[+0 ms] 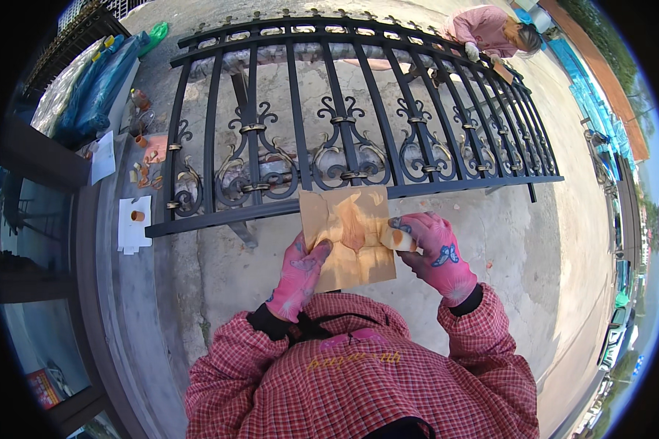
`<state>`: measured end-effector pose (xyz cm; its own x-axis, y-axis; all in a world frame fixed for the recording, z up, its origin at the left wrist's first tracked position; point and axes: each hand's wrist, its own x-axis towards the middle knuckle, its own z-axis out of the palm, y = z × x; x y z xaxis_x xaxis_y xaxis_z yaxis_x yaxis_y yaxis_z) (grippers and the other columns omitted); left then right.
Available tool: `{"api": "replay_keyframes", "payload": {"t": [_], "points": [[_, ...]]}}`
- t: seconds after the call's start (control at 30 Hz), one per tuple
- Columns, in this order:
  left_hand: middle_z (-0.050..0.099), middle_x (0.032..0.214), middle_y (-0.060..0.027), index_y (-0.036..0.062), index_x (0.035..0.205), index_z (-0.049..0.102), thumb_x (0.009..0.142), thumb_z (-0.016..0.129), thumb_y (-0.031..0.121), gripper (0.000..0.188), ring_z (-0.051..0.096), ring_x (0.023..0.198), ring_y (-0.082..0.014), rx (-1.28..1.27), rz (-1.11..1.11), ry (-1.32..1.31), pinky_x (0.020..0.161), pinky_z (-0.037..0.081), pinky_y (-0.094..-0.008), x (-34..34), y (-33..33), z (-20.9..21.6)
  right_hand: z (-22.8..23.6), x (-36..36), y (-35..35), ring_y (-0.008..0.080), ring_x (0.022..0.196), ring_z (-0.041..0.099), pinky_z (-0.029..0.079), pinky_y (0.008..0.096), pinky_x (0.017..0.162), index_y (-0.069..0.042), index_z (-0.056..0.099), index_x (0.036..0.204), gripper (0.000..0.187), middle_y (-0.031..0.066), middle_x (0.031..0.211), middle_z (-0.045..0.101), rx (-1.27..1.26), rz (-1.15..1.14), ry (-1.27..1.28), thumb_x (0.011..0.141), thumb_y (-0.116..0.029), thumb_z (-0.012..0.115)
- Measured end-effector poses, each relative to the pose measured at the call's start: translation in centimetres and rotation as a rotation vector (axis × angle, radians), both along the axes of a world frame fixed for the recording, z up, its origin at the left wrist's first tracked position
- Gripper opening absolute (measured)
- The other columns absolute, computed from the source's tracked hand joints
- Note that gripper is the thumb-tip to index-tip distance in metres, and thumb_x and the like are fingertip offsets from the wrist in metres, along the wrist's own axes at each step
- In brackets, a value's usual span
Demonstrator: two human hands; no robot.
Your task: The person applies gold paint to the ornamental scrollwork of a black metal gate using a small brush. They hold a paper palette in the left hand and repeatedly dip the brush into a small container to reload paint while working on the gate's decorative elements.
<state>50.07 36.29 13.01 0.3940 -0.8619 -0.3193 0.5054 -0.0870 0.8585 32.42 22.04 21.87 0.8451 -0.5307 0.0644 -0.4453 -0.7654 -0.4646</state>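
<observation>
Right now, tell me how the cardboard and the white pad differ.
The cardboard is broad and flat; the pad is much smaller. The cardboard is tan with golden smears across its middle; the pad is whitish with an orange-brown patch. The left hand holds the cardboard; the right hand holds the pad. Both carry stains.

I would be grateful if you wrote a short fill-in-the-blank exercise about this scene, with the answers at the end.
1. The glove on the left hand is mostly ____ in colour.
2. The right hand holds a pad by the ____ edge of the cardboard.
3. Beneath its gold accents, the railing is mostly ____ in colour.

Missing words: pink; right; black.
</observation>
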Motion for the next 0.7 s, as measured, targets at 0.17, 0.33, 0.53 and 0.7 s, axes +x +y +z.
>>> {"api": "replay_keyframes", "payload": {"t": [0.17, 0.33, 0.53, 0.7], "points": [[0.059, 0.109, -0.0069, 0.0007, 0.124, 0.048, 0.092, 0.050, 0.005, 0.033, 0.060, 0.092, -0.0144, 0.016, 0.038, 0.174, 0.079, 0.051, -0.0260, 0.0, 1.4, -1.4, 0.2, 1.0, 0.8, 0.0296, 0.096, 0.056, 0.045, 0.0388, 0.084, -0.010, 0.060, 0.106, 0.049, 0.0066, 0.102, 0.061, -0.032, -0.064, 0.060, 0.059, -0.004, 0.071], [0.059, 0.110, -0.0060, -0.0005, 0.126, 0.047, 0.093, 0.048, 0.005, 0.034, 0.059, 0.094, -0.0122, 0.042, 0.012, 0.103, 0.080, 0.049, -0.0248, -0.8, 1.4, -1.1, -1.6, 0.2, 1.0, 0.0298, 0.093, 0.056, 0.046, 0.0388, 0.082, -0.010, 0.060, 0.107, 0.051, 0.0075, 0.099, 0.061, -0.099, 0.026, 0.029, 0.058, -0.002, 0.070], [0.059, 0.110, -0.0070, 0.0003, 0.125, 0.047, 0.092, 0.050, 0.005, 0.034, 0.060, 0.094, -0.0140, 0.011, 0.036, 0.124, 0.080, 0.050, -0.0252, -1.2, 0.8, -1.9, -1.0, -1.1, 0.5, 0.0186, 0.089, 0.060, 0.049, 0.0345, 0.076, -0.005, 0.053, 0.115, 0.047, 0.0061, 0.100, 0.062, 0.711, -0.321, -0.188, 0.073, -0.008, 0.072], [0.059, 0.108, -0.0038, -0.0001, 0.125, 0.047, 0.092, 0.049, 0.005, 0.034, 0.057, 0.092, -0.0095, 0.003, 0.068, 0.060, 0.078, 0.048, -0.0226, -3.5, -1.5, -2.0, -3.9, -4.8, -3.1, 0.0143, 0.098, 0.056, 0.044, 0.0286, 0.085, -0.004, 0.050, 0.122, 0.046, 0.0045, 0.107, 0.059, 1.241, -0.370, -0.647, 0.078, -0.012, 0.063]]}}
